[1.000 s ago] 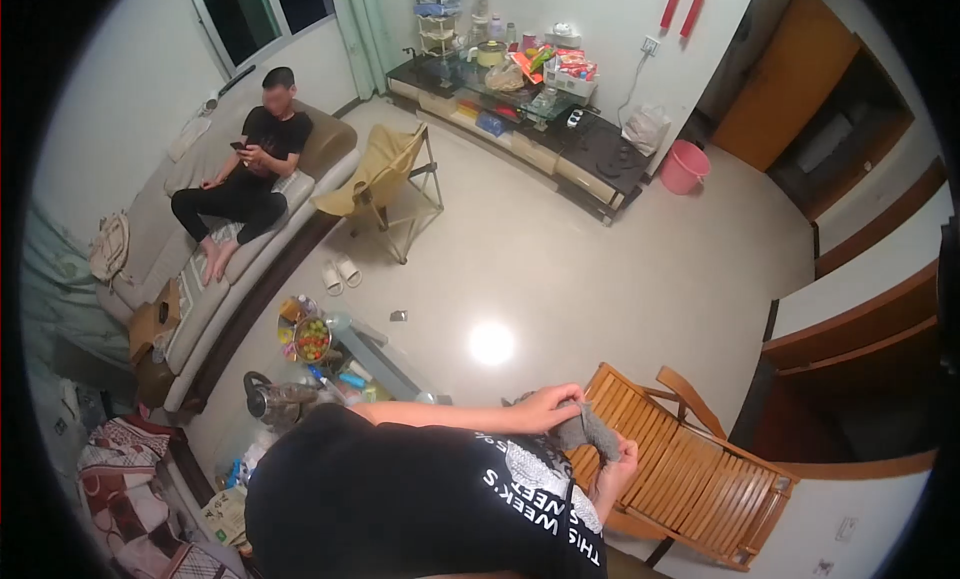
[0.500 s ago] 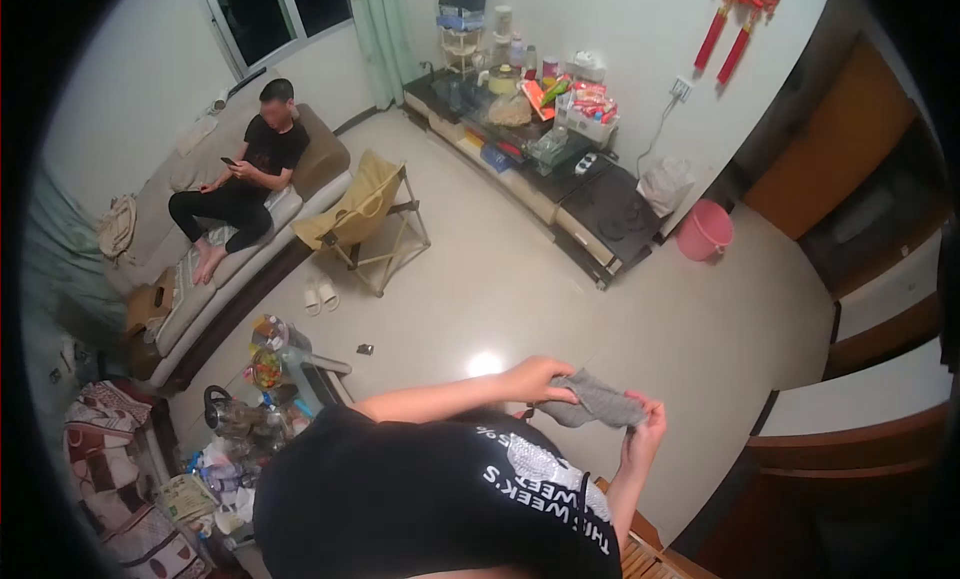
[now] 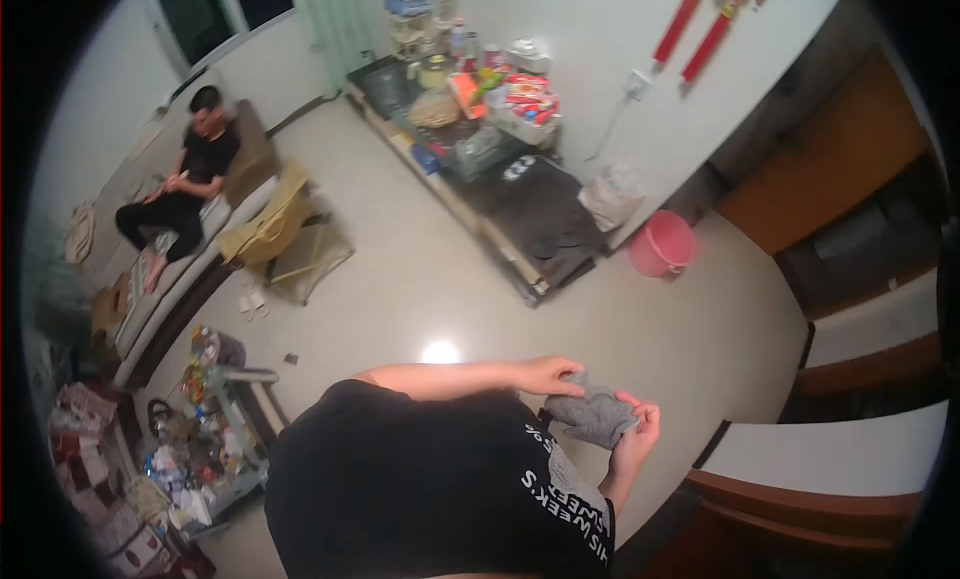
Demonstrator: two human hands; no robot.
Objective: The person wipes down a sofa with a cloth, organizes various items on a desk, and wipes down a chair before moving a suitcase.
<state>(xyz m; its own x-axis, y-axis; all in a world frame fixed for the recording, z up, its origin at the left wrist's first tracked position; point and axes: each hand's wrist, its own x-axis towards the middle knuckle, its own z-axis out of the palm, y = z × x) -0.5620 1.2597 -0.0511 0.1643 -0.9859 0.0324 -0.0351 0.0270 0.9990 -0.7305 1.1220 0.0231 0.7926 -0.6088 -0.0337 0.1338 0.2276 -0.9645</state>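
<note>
A small, crumpled piece of grey cloth (image 3: 592, 417) hangs between my two hands, in front of my black T-shirt (image 3: 400, 469). My left hand (image 3: 548, 376) pinches its upper left end between thumb and fingers. At the right end, my right hand (image 3: 636, 431) grips the edge with bent fingers. Folds hide its exact shape, so I cannot tell whether it is a sock or a rag.
A person (image 3: 205, 154) sits on the sofa (image 3: 255, 144) at the left, near a yellow folding chair (image 3: 270, 224). A cluttered low table (image 3: 245, 399) is at lower left. Along the wall stands a loaded TV cabinet (image 3: 470, 214), with a pink bucket (image 3: 662, 245) beside it.
My view has turned right, shifting the room leftward. The grey cloth, stretched flatter before, is now more bunched, and my hands have come closer together. Both still hold it.
</note>
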